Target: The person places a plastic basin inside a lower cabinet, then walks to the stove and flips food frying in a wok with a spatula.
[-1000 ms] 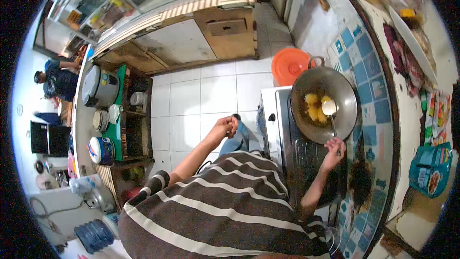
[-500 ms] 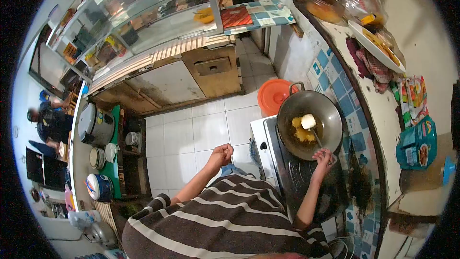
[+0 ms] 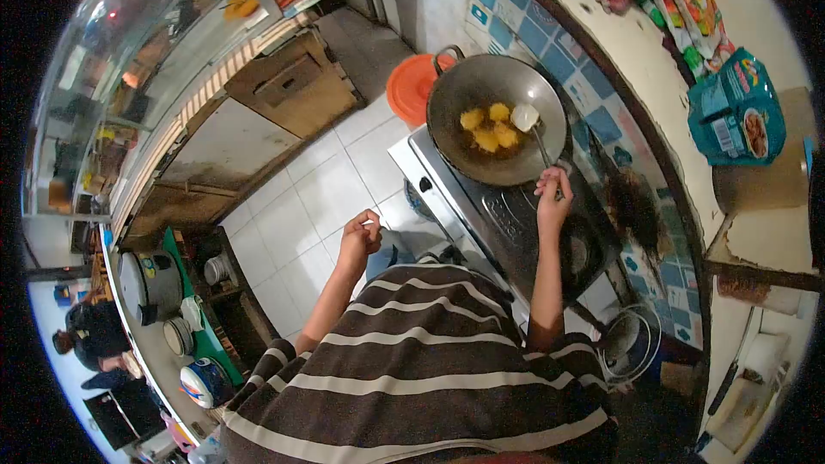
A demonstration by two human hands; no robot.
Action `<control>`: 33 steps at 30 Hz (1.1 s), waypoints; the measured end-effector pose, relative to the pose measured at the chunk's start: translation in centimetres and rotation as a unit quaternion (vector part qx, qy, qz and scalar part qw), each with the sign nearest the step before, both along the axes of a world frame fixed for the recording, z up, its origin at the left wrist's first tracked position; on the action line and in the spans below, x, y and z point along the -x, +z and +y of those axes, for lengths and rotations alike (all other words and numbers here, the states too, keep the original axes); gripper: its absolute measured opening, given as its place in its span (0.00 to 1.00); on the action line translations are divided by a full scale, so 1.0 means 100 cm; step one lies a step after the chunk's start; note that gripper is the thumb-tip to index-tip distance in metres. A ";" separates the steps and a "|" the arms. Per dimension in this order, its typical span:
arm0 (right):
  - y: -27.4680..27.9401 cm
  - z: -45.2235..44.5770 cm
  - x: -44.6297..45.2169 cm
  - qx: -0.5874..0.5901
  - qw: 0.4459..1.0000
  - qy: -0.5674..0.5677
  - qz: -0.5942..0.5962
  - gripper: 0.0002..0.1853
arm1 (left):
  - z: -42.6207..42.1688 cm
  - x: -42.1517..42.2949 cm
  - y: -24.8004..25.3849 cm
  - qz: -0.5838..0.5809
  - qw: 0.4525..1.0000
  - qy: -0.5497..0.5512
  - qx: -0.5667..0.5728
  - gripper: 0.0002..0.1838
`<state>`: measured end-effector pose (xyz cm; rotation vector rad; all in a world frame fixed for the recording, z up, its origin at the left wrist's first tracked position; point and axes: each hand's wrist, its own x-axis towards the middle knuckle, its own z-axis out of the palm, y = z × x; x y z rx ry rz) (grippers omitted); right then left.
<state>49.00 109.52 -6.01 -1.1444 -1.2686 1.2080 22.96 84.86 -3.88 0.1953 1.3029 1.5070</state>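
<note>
My right hand [image 3: 554,186] is closed round the handle of a metal spatula [image 3: 525,117], whose pale, shiny head rests inside the wok at the right of the food. Several yellow fried pieces [image 3: 494,133] lie in oil at the bottom of the dark wok [image 3: 454,86]. The wok stands on a gas stove [image 3: 507,206] with a black top and white front. My left hand [image 3: 361,236] hangs in front of my body, left of the stove, with fingers curled and nothing visible in them.
An orange-red plastic lid or basin [image 3: 407,90] is beside the wok. Blue-and-white tiled wall [image 3: 593,112] borders the stove, with a ledge above holding a teal packet [image 3: 737,112]. Left are a wooden cabinet [image 3: 228,133] and a rice cooker [image 3: 153,285]. Another person [image 3: 93,331] is far left.
My view has turned, so the wok shows higher and further left. The spatula head has moved from over the food to its right side, and the yellow pieces now look more spread out.
</note>
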 end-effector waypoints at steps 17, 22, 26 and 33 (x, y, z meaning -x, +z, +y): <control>-0.048 0.015 -0.006 -0.080 0.960 -0.032 -0.267 0.13 | -0.020 0.000 -0.009 0.048 0.998 -0.030 -0.006 0.13; -0.052 0.016 -0.004 -0.013 0.983 -0.033 -0.179 0.11 | -0.024 -0.015 -0.011 -0.014 0.999 0.010 0.046 0.11; -0.041 0.013 -0.004 0.037 0.994 0.008 -0.098 0.12 | -0.016 -0.020 -0.005 -0.020 0.999 -0.021 -0.023 0.09; -0.019 0.008 0.003 0.191 0.977 -0.038 0.084 0.10 | -0.002 -0.020 -0.003 -0.010 0.999 -0.038 0.025 0.09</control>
